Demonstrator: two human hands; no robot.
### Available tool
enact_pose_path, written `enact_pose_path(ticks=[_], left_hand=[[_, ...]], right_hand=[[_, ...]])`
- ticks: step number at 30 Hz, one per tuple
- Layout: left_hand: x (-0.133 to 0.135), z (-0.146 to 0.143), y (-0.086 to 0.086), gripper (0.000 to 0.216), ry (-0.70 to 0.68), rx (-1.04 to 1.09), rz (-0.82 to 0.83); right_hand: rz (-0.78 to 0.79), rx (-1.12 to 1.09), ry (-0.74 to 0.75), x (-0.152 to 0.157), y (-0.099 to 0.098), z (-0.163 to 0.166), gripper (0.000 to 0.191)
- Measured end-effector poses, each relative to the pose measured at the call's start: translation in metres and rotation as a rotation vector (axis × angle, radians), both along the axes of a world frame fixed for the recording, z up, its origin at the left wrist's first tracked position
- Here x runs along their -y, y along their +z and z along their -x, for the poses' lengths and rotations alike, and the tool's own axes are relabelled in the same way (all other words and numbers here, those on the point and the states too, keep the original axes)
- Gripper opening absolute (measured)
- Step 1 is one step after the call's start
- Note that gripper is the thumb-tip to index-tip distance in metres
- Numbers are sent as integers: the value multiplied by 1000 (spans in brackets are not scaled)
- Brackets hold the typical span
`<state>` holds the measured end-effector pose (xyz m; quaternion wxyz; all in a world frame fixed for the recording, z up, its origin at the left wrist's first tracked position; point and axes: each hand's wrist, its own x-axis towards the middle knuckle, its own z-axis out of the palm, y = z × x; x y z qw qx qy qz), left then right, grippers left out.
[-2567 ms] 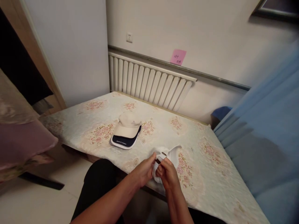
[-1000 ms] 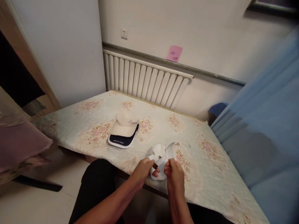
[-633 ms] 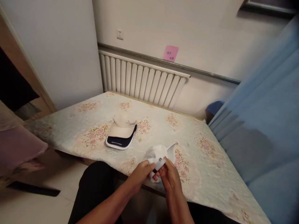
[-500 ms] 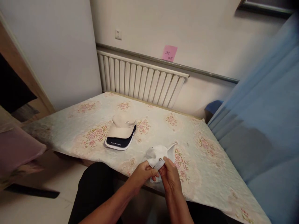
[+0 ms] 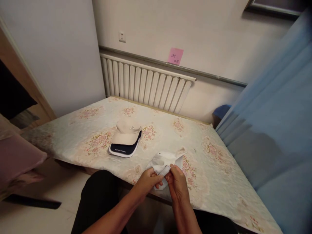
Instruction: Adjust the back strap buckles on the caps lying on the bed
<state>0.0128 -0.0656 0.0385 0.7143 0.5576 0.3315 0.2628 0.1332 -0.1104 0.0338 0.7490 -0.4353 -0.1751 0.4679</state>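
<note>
A white baseball cap (image 5: 162, 160) lies at the near edge of the table, its back strap (image 5: 163, 173) turned toward me and its brim pointing away to the right. My left hand (image 5: 151, 179) pinches the strap's left part between thumb and fingers. At the other end of the strap, by the buckle, my right hand (image 5: 175, 177) grips with thumb and fingertips. Part of the cap is hidden behind both hands. To the left, a stack of caps rests on the table: a beige cap (image 5: 126, 131) on top, with a dark brim (image 5: 123, 149) edged in white showing under it.
The table (image 5: 161, 126) wears a flowered cloth. Behind it a white radiator (image 5: 146, 83) runs along the wall. A blue curtain (image 5: 273, 130) hangs on the right, and pink fabric (image 5: 19, 159) is at the far left. My knee (image 5: 99, 191) is close to the front edge.
Both hands keep their hold on the strap, which lies a little straighter and flatter now. The metal buckle shows less than before. The stacked caps have not moved.
</note>
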Motion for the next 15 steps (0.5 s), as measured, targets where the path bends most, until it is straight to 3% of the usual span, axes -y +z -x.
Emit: enact_pose_path(ticks=[15], left_hand=[[-4,-3,-6,26,16,3,-39]], right_hand=[[-27,-64,-7,-2,-1,2,19]])
